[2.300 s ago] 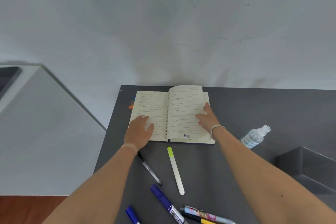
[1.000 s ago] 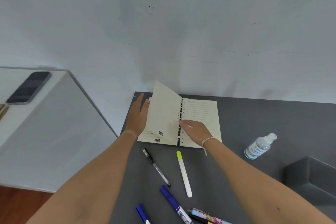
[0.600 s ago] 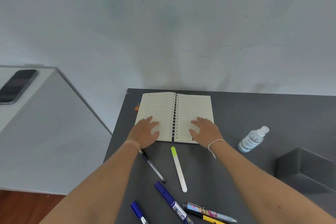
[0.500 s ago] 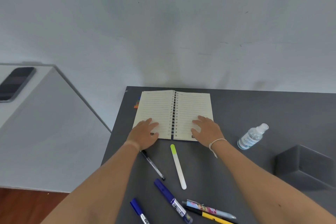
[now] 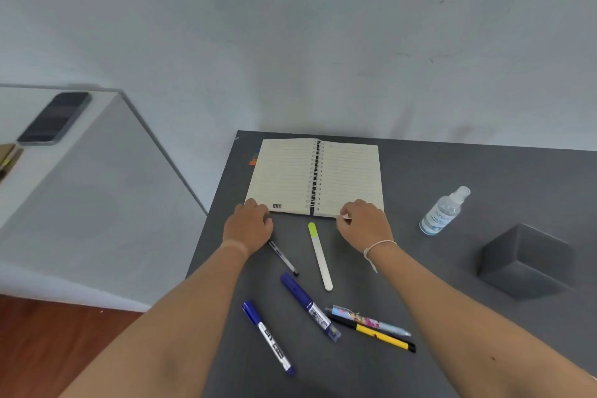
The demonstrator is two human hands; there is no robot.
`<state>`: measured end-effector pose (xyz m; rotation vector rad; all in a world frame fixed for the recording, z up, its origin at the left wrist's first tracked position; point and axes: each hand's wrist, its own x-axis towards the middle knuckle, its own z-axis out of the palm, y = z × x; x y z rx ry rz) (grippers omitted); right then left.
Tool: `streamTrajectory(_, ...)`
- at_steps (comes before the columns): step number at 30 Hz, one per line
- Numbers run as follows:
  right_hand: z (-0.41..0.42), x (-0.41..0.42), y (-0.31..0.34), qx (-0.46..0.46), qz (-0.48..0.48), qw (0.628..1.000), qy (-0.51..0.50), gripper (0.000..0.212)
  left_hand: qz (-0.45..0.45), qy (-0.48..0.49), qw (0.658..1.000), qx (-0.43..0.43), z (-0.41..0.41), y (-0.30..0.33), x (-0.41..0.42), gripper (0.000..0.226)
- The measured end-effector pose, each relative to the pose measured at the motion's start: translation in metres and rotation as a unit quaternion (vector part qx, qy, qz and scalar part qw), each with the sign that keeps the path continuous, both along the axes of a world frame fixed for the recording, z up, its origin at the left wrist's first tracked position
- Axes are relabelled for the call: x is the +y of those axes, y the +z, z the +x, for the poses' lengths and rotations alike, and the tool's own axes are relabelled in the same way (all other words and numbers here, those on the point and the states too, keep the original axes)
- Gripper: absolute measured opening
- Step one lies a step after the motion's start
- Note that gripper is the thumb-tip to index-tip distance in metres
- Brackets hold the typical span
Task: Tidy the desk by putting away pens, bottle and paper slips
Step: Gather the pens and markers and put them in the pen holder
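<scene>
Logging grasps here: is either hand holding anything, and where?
Right hand pinches the notebook's bottom right page corner. Left hand holds nothing.

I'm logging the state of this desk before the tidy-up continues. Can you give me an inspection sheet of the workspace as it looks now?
Surface: dark grey desk top, set against a pale wall.
Job's things: clear spray bottle with white label lying tilted at right; two blue-capped markers, thin black pen, yellow-and-black pen and patterned pen loose near the front; coloured paper slips peeking from under the notebook's left edge.
Clutter: open spiral-bound lined notebook; white stick with lime tip; dark grey box.
Grippers: left hand and right hand at the notebook's near edge; right fingers curled on the page corner.
Cables: nothing seen.
Surroundings: dark phone on the white surface at left; wooden floor.
</scene>
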<state>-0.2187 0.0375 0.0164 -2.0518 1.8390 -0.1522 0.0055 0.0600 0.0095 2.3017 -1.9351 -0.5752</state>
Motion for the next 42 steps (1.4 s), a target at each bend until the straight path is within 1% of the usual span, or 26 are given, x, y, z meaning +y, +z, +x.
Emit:
streamTrajectory(2,0.010,0.013,0.000,-0.016,0.040,0.999,-0.002,0.028,-0.013,0.059,0.998,0.010,-0.004,0.001,0.010,0.028)
streamTrajectory(5,0.023,0.032,-0.007,-0.015,0.102,0.995,0.002,0.034,0.042,0.110,0.992,0.054,-0.009,-0.003,0.022,0.039)
streamTrajectory(7,0.030,0.039,-0.012,-0.006,0.126,0.992,0.011,0.036,0.069,0.141,0.983,0.093,-0.015,-0.007,0.026,0.040)
streamTrajectory(11,0.040,0.040,-0.017,-0.012,0.141,0.990,-0.002,0.032,0.060,0.204,0.963,0.167,-0.025,-0.011,0.024,0.021)
streamTrajectory(13,0.042,0.038,-0.017,-0.025,0.147,0.988,-0.027,0.029,0.058,0.225,0.952,0.199,-0.025,-0.012,0.021,0.019)
streamTrajectory(15,0.040,0.038,-0.016,-0.035,0.159,0.986,-0.042,0.029,0.057,0.229,0.948,0.213,-0.023,-0.014,0.019,0.016)
streamTrajectory(16,0.038,0.038,-0.014,-0.041,0.166,0.984,-0.048,0.027,0.062,0.230,0.947,0.214,-0.023,-0.013,0.020,0.015)
streamTrajectory(18,0.031,0.040,-0.010,-0.056,0.177,0.981,-0.055,0.016,0.067,0.229,0.946,0.218,-0.022,-0.010,0.023,0.017)
streamTrajectory(20,0.023,0.043,-0.008,-0.062,0.181,0.980,-0.056,0.006,0.065,0.234,0.945,0.218,-0.021,-0.006,0.027,0.025)
streamTrajectory(21,0.019,0.044,-0.007,-0.060,0.181,0.980,-0.053,0.005,0.059,0.241,0.943,0.220,-0.020,-0.004,0.030,0.029)
streamTrajectory(23,0.011,0.046,-0.005,-0.051,0.184,0.981,-0.038,0.019,0.041,0.258,0.938,0.227,-0.017,0.001,0.035,0.032)
streamTrajectory(25,0.003,0.049,-0.002,-0.042,0.188,0.981,-0.016,0.026,0.020,0.274,0.933,0.231,-0.015,0.009,0.043,0.031)
streamTrajectory(30,-0.020,0.065,0.006,-0.034,0.202,0.978,0.034,0.009,0.006,0.310,0.928,0.204,-0.024,0.023,0.074,0.031)
streamTrajectory(33,-0.036,0.077,0.008,-0.038,0.209,0.975,0.060,0.009,0.007,0.332,0.924,0.190,-0.037,0.024,0.099,0.028)
streamTrajectory(36,-0.051,0.088,0.008,-0.044,0.214,0.973,0.078,0.014,0.007,0.362,0.915,0.178,-0.049,0.022,0.122,0.029)
streamTrajectory(39,-0.063,0.098,0.005,-0.059,0.224,0.969,0.091,0.009,0.017,0.382,0.909,0.167,-0.061,0.016,0.142,0.033)
streamTrajectory(42,-0.071,0.107,0.001,-0.067,0.239,0.963,0.103,0.008,0.025,0.404,0.899,0.166,-0.071,0.010,0.156,0.032)
